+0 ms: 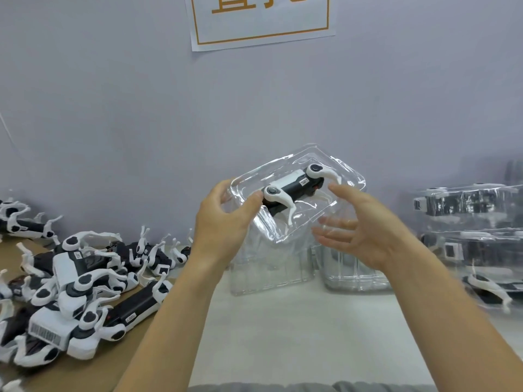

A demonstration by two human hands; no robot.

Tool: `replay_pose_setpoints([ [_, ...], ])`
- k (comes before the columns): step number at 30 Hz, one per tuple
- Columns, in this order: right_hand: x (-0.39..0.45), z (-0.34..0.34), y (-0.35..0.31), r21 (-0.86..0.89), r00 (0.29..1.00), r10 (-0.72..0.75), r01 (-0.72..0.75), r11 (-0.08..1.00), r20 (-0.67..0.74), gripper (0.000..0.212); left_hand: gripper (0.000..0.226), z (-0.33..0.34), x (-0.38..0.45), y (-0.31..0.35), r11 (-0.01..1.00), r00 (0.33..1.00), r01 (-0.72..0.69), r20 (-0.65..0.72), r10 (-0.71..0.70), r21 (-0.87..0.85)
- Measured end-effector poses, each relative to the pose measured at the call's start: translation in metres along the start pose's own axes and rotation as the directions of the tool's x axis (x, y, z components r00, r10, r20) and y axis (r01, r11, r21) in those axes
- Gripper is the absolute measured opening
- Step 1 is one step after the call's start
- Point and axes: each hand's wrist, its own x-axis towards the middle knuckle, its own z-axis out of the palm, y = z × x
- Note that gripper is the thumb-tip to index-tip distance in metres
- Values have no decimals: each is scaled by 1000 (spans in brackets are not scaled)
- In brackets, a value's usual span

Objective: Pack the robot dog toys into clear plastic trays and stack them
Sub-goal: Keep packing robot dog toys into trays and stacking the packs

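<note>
Clear tray (348, 176) is held up in the air above the surface (297, 335), tilted, in front of the pale wall (113, 108). One robot dog toy (294, 188) lies inside it, white and black, legs folded, seated in the molded cavity. Left hand (223, 222) grips the tray's left end, thumb on top near the toy's front hip joint, fingers curled under the rim. Right hand (359, 224) is released, fingers spread and mostly straight, just beside the tray's right lower edge; index tip close to the rim, contact unclear because of motion blur. Tray and toy sit between the two hands, nearer the left. Directly below, two stacks of empty trays (271, 267) stand on the surface side by side. To the right, a stack of packed trays (469, 222) with toys inside, blurred. On the left, a loose pile of toys (79, 284) lies on brown cardboard (93, 372), well apart from both hands. White sign (260, 21) with orange border on the wall above, text cut off.
</note>
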Motion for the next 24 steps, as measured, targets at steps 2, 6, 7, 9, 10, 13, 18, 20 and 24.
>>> replay_pose_setpoints([
  [2,0,-2,-1,38,1000,-6,7,999,-12,54,39,3,-1,-1,1000,1000,19,10,-20,23],
  [6,-6,-17,-15,-235,998,-39,29,971,-39,33,17,5,-1,-2,997,997,72,36,-72,-6],
  [7,-7,-24,-20,-346,996,-62,36,937,-63,33,14,4,0,-2,996,995,93,48,-92,-11],
  [9,-11,-37,-32,-512,986,-119,44,858,-115,40,20,1,3,-3,991,983,135,126,-134,-5],
  [10,-13,-43,-37,-560,977,-155,48,827,-145,45,21,0,3,-3,988,970,153,190,-154,20],
  [13,-17,-52,-46,-602,945,-265,100,792,-191,42,15,4,0,-8,966,897,179,371,-239,189],
  [18,-10,-48,-36,-640,942,-286,113,760,-173,24,17,31,-13,-24,930,797,261,486,-359,260],
  [20,-4,-45,-30,-650,940,-293,111,752,-178,18,15,42,-21,-34,906,771,309,482,-417,290],
  [24,4,-45,-19,-669,934,-309,116,734,-178,15,44,68,-43,-59,883,691,280,559,-458,376],
])
